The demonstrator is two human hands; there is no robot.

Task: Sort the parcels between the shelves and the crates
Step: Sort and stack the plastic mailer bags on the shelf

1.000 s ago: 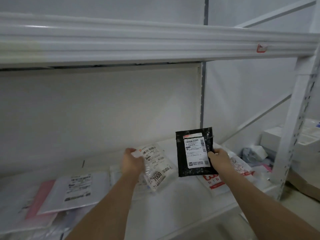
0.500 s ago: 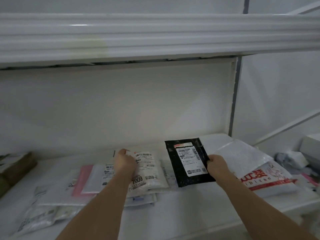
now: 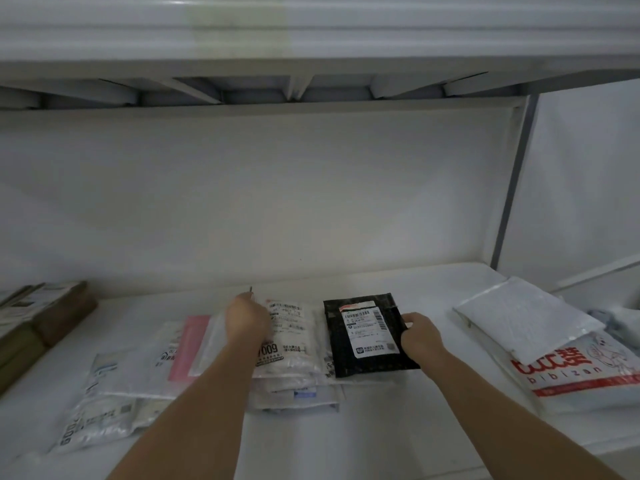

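A black parcel with a white label lies on the white shelf, its left part over other mailers. My right hand grips its right edge. A clear white parcel marked 7009 lies on a stack of flat mailers to its left. My left hand holds that parcel at its upper left, fingers curled on it. Both forearms reach in from the bottom of the view.
Left of the stack lie a pink mailer and clear bags. Brown boxes stand at the far left. At the right, a white padded mailer rests on a bag with red lettering. An upper shelf beam runs overhead.
Both parcels came down from being held up to lying on the shelf stack. The view swung left and down, bringing the brown boxes into sight.
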